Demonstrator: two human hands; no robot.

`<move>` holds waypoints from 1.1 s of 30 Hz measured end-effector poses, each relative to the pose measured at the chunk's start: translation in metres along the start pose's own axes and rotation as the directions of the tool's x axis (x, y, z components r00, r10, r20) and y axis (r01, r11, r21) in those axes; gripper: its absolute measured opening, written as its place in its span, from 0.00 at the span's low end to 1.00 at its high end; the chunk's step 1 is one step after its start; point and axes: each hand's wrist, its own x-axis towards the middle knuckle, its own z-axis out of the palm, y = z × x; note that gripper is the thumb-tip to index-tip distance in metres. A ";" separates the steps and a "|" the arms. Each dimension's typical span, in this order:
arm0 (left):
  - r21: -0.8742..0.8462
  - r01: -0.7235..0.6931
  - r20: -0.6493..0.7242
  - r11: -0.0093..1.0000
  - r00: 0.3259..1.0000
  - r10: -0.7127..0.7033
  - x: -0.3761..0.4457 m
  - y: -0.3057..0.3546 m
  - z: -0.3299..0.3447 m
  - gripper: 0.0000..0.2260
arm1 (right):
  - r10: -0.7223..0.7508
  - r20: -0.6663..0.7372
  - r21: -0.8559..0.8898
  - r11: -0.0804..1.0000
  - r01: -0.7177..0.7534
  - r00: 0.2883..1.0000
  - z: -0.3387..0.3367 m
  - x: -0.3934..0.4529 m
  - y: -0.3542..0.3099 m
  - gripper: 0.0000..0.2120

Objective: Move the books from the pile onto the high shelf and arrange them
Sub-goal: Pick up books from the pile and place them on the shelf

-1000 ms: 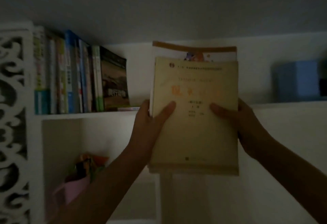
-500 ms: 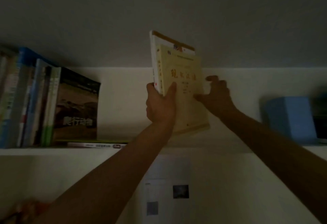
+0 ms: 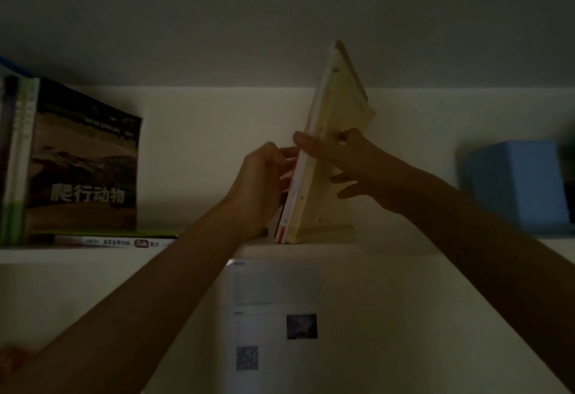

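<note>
We found two thin pale-yellow paperback books (image 3: 329, 157) standing on their lower edges on the high white shelf board (image 3: 389, 249), pressed together as one pair and leaning with their tops toward one o'clock, spines facing us. The left hand (image 3: 259, 182) lay against the spine side at nine o'clock of the pair, fingers bent toward the white-and-red spine; in the dim light we could not tell whether it pinched the spine or only steadied it. The right hand (image 3: 340, 157) was curled over the cover at three o'clock, thumb across the spine edge and fingers on the face, gripping the pair. We judged this two-sided hold was there because nothing stood beside the books to prop them. At nine o'clock of the pair, well apart, a row of upright books (image 3: 18, 160) ended in a dark landscape-covered book (image 3: 85, 157), with one flat-lying white-spined book (image 3: 115, 242) at its foot. A pale blue box (image 3: 516, 185) sat at three o'clock, also well apart. A printed white paper sheet (image 3: 273, 316) hung at six o'clock below the shelf. In our judgement the pair was placed but not yet arranged; it needed sliding toward the row for support.
</note>
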 end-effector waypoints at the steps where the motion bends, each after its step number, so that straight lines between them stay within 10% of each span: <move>1: -0.034 0.032 0.002 0.999 0.999 -0.032 -0.001 0.003 0.002 0.16 | 0.009 -0.022 -0.010 1.000 -0.010 1.000 0.005 0.001 0.000 0.47; 7: -0.012 0.119 -0.010 0.993 0.993 -0.119 -0.008 0.006 0.006 0.17 | 0.003 -0.351 0.109 0.993 0.038 0.936 0.018 0.012 0.016 0.33; 10: 0.367 0.045 0.012 0.929 0.999 -0.053 -0.012 0.020 -0.012 0.12 | 0.028 -0.390 0.178 0.983 0.046 0.920 0.019 0.022 0.022 0.26; 12: 0.782 -0.205 0.186 0.589 0.978 0.093 -0.022 0.036 -0.038 0.14 | 0.029 -0.381 0.165 0.986 0.037 0.924 0.021 0.029 0.021 0.25; 14: 0.920 -0.331 0.352 0.212 0.933 -0.072 -0.039 0.051 -0.068 0.28 | 0.009 -0.369 0.130 0.991 0.042 0.930 0.023 0.035 0.020 0.27; 19: 0.982 -0.102 0.027 -0.161 0.911 -0.410 -0.068 0.050 -0.132 0.49 | -0.020 -0.352 0.075 0.996 0.050 0.936 0.025 0.040 0.017 0.25; 28: 0.962 -0.083 0.031 0.259 0.980 0.198 -0.065 0.040 -0.162 0.16 | -0.098 -0.327 0.032 0.993 0.115 0.940 0.029 0.035 0.010 0.18; 33: 0.862 -0.086 -0.293 0.499 0.720 0.629 -0.037 0.086 -0.163 0.07 | -0.165 -0.378 0.007 0.983 0.181 0.911 0.047 0.041 0.005 0.21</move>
